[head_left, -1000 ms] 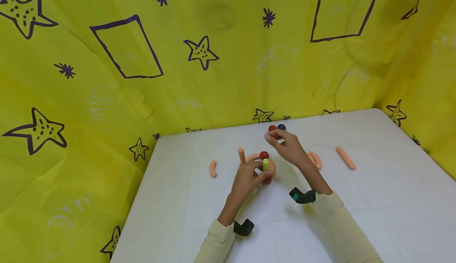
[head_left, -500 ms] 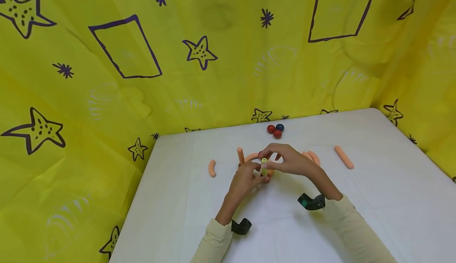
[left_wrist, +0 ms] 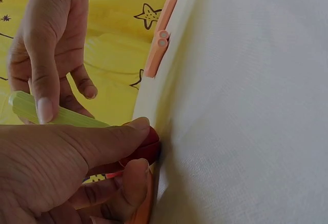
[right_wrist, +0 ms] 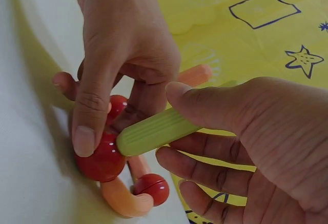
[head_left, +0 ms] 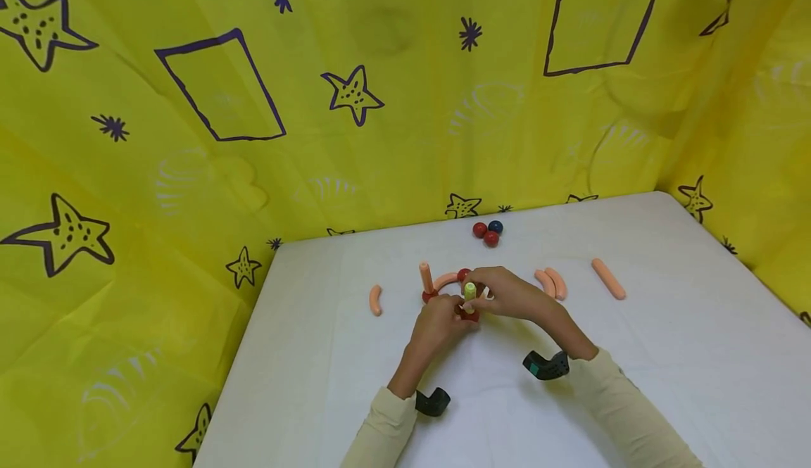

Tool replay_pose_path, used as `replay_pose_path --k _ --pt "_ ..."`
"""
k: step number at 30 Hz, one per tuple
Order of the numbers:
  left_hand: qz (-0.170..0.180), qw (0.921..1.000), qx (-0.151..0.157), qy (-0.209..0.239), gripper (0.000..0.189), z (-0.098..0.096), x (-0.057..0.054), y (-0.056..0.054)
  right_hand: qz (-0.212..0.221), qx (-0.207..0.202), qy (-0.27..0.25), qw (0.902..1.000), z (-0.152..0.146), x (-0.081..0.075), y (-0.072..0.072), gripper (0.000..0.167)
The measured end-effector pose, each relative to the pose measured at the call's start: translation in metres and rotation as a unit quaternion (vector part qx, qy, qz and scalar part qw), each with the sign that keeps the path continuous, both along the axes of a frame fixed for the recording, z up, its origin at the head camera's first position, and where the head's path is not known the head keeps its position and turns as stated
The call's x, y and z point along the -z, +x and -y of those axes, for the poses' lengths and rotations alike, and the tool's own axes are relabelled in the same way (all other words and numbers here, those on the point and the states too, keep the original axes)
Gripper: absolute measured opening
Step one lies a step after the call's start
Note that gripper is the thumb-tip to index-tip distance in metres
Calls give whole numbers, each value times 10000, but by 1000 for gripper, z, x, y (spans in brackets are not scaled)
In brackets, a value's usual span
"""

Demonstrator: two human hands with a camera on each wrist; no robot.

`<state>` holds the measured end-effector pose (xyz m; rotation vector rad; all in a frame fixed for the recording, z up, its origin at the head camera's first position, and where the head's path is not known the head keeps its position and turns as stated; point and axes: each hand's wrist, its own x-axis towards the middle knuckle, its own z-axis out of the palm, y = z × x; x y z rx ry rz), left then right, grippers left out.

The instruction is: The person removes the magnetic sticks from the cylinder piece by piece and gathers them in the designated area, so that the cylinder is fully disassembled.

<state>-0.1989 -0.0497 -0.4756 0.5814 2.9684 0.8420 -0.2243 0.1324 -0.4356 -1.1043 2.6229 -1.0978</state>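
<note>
Left fingers [left_wrist: 135, 183] pinch the nearest red ball [right_wrist: 105, 165], right fingers [right_wrist: 210, 148] the green stick [right_wrist: 154, 131]; ideally, brace the ball and press straight.

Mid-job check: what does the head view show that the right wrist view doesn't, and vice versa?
Head only: the blue ball, two red balls beside it, the orange stick lying at right.
Right wrist only: ridges along the green stick, the dark line across one red ball.
Both: the right hand pinching the green stick, the left hand holding another red ball, the upright orange stick.
</note>
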Motion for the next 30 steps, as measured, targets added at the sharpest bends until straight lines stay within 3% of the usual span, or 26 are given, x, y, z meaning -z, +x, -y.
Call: replay_pose_path --k 5,19,30 --pt "75 10000 -41 11 27 -2 1 1 169 134 103 9997 -1 8 2 13" --pt "-25 10000 -43 -55 29 0 3 -1 433 618 -626 9952 -15 35 3 16" --pt "11 10000 -20 60 30 1 5 -2 1372 833 -1313 9783 -23 52 3 21"
